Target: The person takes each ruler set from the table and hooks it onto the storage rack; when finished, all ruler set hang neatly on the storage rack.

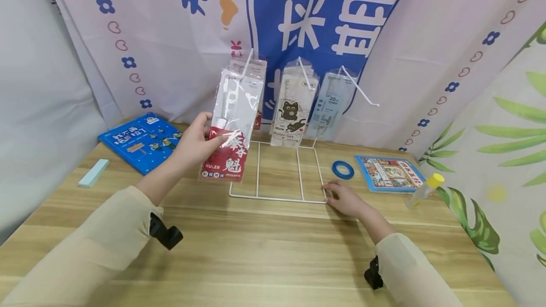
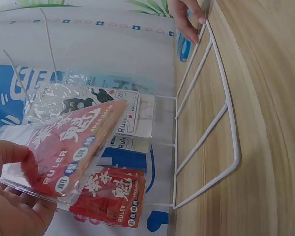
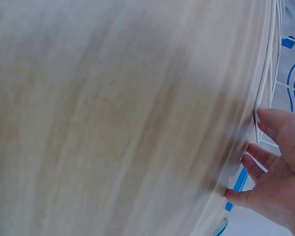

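Note:
My left hand (image 1: 198,143) pinches a clear ruler-set packet (image 1: 232,127) with a red lower part, thumb across its front. The packet's top overlaps the left hook of a white wire display rack (image 1: 279,198) in the head view. Behind it hangs another red ruler packet (image 2: 120,196). A cat-print ruler set (image 1: 292,108) hangs from the middle hook, and a light-blue ruler packet (image 1: 332,103) from the right one. My right hand (image 1: 346,198) holds the rack's base at its front right corner, its other fingertips resting on the wooden table (image 3: 113,123).
A blue book (image 1: 141,141) and a pale green bar (image 1: 94,173) lie at the left. Right of the rack are a blue tape ring (image 1: 342,169), a blue-edged picture booklet (image 1: 390,174) and a yellow-capped glue stick (image 1: 424,191). A printed cloth (image 1: 179,60) hangs behind.

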A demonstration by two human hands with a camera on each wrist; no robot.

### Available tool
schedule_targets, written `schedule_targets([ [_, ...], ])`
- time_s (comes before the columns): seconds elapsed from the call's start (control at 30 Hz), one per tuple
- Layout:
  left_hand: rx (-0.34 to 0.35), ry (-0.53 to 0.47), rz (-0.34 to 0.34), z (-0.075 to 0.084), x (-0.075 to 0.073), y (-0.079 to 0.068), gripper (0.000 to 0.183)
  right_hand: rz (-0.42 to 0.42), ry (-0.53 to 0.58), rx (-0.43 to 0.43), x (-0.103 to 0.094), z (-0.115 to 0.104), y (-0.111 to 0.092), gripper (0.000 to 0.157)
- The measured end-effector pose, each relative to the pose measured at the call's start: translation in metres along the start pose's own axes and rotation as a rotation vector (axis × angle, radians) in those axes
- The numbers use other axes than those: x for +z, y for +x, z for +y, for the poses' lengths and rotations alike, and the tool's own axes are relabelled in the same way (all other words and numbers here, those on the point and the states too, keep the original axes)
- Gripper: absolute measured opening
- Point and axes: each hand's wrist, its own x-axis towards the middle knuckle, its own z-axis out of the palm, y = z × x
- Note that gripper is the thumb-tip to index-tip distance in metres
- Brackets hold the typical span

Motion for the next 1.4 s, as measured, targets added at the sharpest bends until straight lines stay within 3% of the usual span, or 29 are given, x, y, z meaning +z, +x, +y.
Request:
schedule_targets([
  [0.33, 0.026, -0.004, 0.052, -0.011, -0.001, 0.026, 0.043, -0.01, -0.002, 0.003, 0.0, -0.005, 0.001, 0.039],
  [0.63, 0.037, -0.032, 0.074, -0.015, 0.001, 0.037, 0.042, -0.01, 0.003, 0.006, 0.0, -0.006, 0.002, 0.039],
  [0.87, -0.018, -0.024, 0.039, -0.026, -0.001, 0.044, 0.047, -0.006, -0.006, -0.008, 0.001, -0.009, 0.005, 0.04],
  [1.0, -0.089, 0.026, 0.002, -0.042, -0.001, 0.047, 0.057, -0.006, -0.006, -0.01, 0.002, -0.01, 0.005, 0.04],
  [1.13, -0.131, 0.077, -0.016, -0.059, -0.002, 0.045, 0.055, -0.002, -0.013, -0.013, 0.002, -0.011, 0.006, 0.039],
  [1.27, -0.102, 0.132, -0.013, -0.073, -0.004, 0.04, 0.051, 0.002, -0.011, -0.01, 0.001, -0.011, 0.007, 0.038],
  [1.4, -0.041, 0.274, -0.078, -0.078, -0.01, 0.027, 0.062, 0.002, -0.005, -0.006, -0.002, -0.011, 0.006, 0.038],
])
